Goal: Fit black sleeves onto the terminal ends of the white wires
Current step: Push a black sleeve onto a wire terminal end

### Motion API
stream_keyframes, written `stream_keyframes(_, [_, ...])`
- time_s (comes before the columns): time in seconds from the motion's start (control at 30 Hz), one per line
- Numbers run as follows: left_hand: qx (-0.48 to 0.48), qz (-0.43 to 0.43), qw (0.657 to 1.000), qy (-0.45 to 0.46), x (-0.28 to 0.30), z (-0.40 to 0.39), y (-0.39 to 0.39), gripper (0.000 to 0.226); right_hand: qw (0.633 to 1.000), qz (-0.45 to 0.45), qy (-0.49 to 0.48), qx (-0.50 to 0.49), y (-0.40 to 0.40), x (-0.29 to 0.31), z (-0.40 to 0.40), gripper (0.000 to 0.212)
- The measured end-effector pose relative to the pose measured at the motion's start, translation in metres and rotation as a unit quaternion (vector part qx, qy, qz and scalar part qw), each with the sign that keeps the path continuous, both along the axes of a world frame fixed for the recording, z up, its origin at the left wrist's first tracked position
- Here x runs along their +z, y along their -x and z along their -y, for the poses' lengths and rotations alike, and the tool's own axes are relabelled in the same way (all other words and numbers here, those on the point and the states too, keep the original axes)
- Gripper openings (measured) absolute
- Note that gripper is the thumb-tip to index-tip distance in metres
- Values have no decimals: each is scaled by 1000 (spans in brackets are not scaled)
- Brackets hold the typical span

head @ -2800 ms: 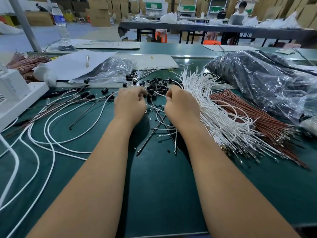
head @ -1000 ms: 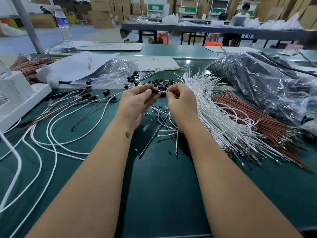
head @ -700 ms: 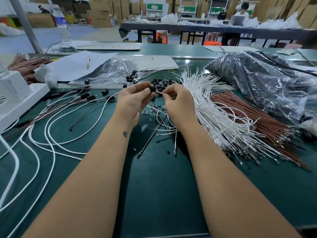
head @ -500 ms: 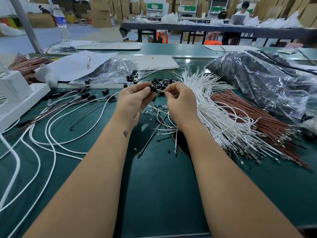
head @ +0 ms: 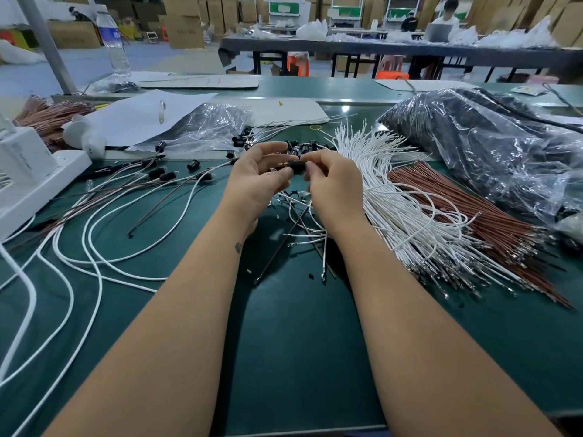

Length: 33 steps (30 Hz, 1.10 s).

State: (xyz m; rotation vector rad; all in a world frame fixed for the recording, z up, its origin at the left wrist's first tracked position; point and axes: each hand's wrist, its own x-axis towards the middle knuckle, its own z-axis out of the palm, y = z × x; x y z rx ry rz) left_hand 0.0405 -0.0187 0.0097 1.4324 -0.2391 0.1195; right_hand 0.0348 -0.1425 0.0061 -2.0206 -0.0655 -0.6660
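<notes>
Pinching one small black cylindrical plastic sleeve (head: 296, 165) between left hand (head: 257, 181) and right hand (head: 331, 184), both curled closed on it above the green bench mat (head: 284, 326) (presumably steadying it for seating), beside the fanned white wire bundle (head: 394, 197).

The black sleeve (head: 297, 165) shows only as a dark sliver between the fingertips of the left hand (head: 257, 181) and the right hand (head: 331, 184); whether a terminal sits inside it cannot be told. The right hand's fingers curl away from view, hiding any white wire they pinch. The loose sleeve pile (head: 307, 146) beyond the hands is partly covered by them. The far-right plastic bag (head: 492, 146) veils its dark contents and runs off the right edge. The white device (head: 28, 171) at left is cut by the frame. The bottle (head: 113, 39) label is unreadable.
</notes>
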Motion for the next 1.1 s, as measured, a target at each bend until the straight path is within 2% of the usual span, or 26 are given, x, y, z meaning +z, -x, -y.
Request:
stream_keyframes(0.23, [57, 56, 995, -68, -2, 1, -2, 27, 999, -20, 5, 46, 5, 1, -2, 27])
stream_keyframes(0.5, [119, 122, 966, -193, -5, -1, -3, 19, 999, -11, 37, 36, 4, 0, -2, 10])
stream_keyframes(0.67, [127, 135, 957, -223, -2, -5, -2, 15, 995, 1, 86, 41, 7, 1, -4, 8])
stream_keyframes(0.73, [151, 129, 951, -235, -2, -7, -3, 11, 990, 8, 140, 19, 8, 1, -4, 9])
stream_keyframes(0.8, [217, 122, 928, -277, -2, -10, -5, 12, 976, 22, 212, -40, 8, 1, -1, 11])
stream_keyframes(0.87, [312, 101, 883, -335, -2, -17, -10, 18, 958, 29, 266, -107, 7, 2, 2, 11])
stream_keyframes(0.93, [392, 54, 832, -389, 0, -28, -12, 23, 945, 30, 286, -159, 7, 2, 6, 10])
stream_keyframes(1.0, [432, 20, 794, -427, 1, -35, -9, 23, 940, 33, 284, -187, 7, 2, 10, 10])
stream_keyframes(1.03, [436, 33, 780, -447, 1, -35, -7, 21, 942, 35, 278, -187, 6, 3, 10, 10])
stream_keyframes(1.1, [409, 117, 769, -478, -1, -27, -2, 23, 950, 37, 265, -160, 6, 4, 9, 11])
